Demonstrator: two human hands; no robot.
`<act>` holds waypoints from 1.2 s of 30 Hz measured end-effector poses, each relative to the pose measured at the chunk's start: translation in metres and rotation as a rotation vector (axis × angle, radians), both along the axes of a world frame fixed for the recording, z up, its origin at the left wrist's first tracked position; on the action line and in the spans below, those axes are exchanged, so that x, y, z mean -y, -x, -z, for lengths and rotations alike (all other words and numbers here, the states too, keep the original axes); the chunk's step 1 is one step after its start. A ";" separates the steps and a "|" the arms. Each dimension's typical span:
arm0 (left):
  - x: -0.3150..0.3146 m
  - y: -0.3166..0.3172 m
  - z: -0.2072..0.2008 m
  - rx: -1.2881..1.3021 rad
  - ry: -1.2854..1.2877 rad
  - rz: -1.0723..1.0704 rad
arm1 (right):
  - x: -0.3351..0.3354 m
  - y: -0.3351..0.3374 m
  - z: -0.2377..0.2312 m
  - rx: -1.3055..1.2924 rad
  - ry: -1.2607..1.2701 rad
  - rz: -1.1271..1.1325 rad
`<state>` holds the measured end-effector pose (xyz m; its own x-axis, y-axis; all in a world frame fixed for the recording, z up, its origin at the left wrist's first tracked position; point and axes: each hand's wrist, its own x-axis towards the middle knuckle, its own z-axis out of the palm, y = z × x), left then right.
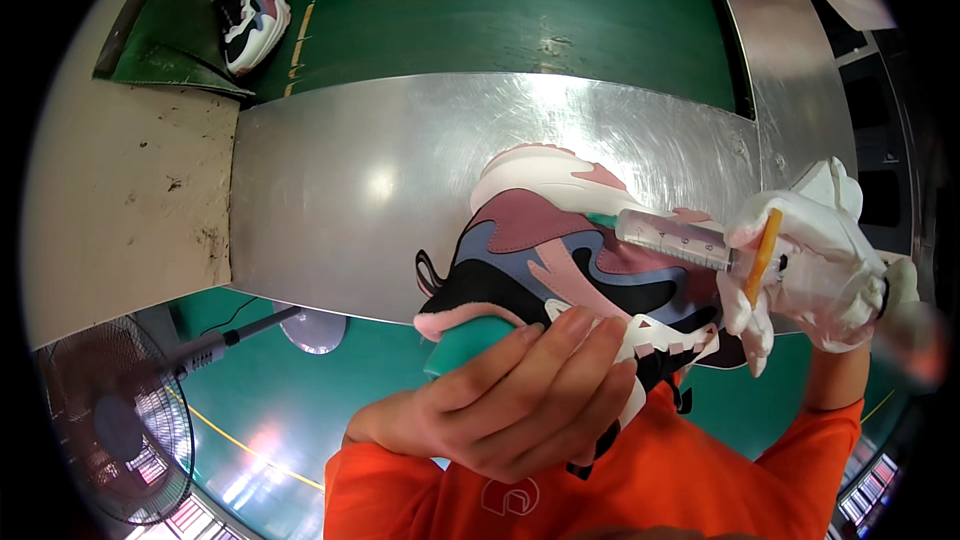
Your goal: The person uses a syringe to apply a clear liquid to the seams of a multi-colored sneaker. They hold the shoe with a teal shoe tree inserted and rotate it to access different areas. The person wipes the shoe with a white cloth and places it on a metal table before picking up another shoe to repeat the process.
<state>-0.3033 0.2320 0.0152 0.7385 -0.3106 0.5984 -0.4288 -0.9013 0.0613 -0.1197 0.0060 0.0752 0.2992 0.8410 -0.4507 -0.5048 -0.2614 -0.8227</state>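
Over the steel tabletop (350,190) we hold a multicolour sneaker (570,260) up at chest height, long axis running from lower left to upper right, our bare left hand (510,400) clamped around its collar and tongue end. Our gloved right hand (810,270) grips a clear syringe (675,240) with an orange plunger. The barrel lies nearly level and points left at the shoe's upper, so the right hand's grip sits just right of the shoe.

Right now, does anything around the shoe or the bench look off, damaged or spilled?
Nothing spilled. The sneaker lies on its side, held by the bare left hand; the gloved right hand holds a syringe against it. The beige panel left of the metal bench is stained and scuffed. A second sneaker sits alone on the green belt.
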 end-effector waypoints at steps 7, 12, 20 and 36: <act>0.003 0.005 0.003 -0.013 0.008 -0.026 | -0.012 -0.012 -0.011 -0.117 0.047 -0.052; 0.001 0.007 0.006 0.008 0.001 -0.018 | -0.012 -0.002 -0.016 0.124 -0.081 -0.063; 0.003 0.006 0.007 0.008 0.004 -0.035 | 0.000 -0.001 -0.021 0.305 -0.102 -0.106; 0.008 0.003 -0.003 -0.051 0.042 -0.043 | 0.026 -0.008 -0.037 0.095 0.157 0.003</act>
<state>-0.3061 0.2241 0.0183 0.7802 -0.2534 0.5719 -0.3854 -0.9149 0.1204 -0.1120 -0.0205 0.1119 0.3489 0.7617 -0.5460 -0.4273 -0.3892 -0.8160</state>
